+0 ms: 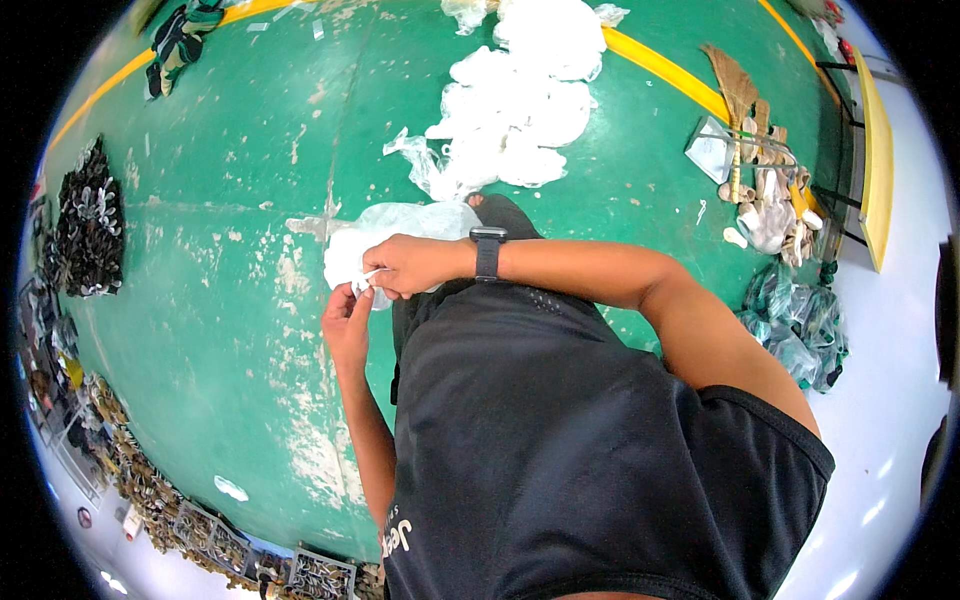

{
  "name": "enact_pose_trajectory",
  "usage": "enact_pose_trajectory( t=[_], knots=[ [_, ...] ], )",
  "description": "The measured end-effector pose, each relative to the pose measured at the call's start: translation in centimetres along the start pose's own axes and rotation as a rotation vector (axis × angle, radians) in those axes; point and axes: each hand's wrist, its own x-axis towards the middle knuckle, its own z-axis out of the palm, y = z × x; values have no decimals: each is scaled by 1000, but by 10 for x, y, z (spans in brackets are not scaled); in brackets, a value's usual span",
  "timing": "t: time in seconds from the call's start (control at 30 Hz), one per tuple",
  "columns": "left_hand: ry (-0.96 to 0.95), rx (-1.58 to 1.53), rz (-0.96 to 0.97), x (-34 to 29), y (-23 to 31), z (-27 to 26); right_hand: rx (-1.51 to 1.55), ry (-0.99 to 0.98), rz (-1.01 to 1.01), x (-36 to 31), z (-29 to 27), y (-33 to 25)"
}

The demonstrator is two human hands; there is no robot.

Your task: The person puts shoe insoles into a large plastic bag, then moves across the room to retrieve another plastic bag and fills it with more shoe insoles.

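A translucent white plastic bag (400, 218) with white contents hangs in front of me, near my legs. My left hand (347, 318) pinches the twisted neck of the bag from below. Right beside it, my right hand (412, 266) is closed on the same gathered plastic, fingers bent over it. The two hands nearly meet at this small white twist. Part of the bag is hidden behind my right hand and wrist, which wears a dark watch (488, 252).
Several filled white bags (515, 100) lie in a row on the green floor ahead. To the right are a broom (733, 85), a dustpan (709, 150), a yellow-edged table (875, 160) and bagged dark items (797, 325). Dark bundles (92, 222) and piled gloves (150, 480) line the left.
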Motion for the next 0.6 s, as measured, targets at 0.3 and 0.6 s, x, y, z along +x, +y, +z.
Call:
enact_pose_trajectory(
  t=[0.3, 0.6],
  knots=[
    [91, -356, 19, -19, -21, -4, -260, 29, -117, 4, 18, 11],
    [-127, 490, 253, -60, 90, -66, -430, -137, -307, -14, 22, -96]
  ],
)
